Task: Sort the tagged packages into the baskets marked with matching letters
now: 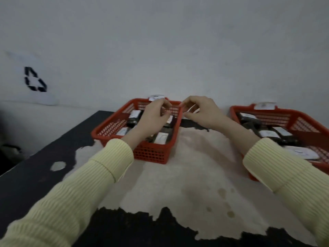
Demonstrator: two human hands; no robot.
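Left hand (154, 114) and right hand (201, 111) hover half-curled, apparently empty, over the red perforated plastic basket (151, 154); risk: blurred white tags invite a letter misread and wrong-basket drop.

Right basket (263, 113) cut off by frame edge, basket tags (156, 97) unreadable (too blurred), left hand (153, 116) hiding some packages (134, 116)

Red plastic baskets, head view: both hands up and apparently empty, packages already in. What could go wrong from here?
1. The letter tags on the back rims of the left red plastic basket and the right red plastic basket are blurred and unreadable here, so a missort may go unnoticed.
2. The left hand hovers over dark packages with white labels lying piled at angles; reaching in could shift them.
3. The right hand hangs between the baskets; its sleeve covers the right basket's near corner and could snag it.
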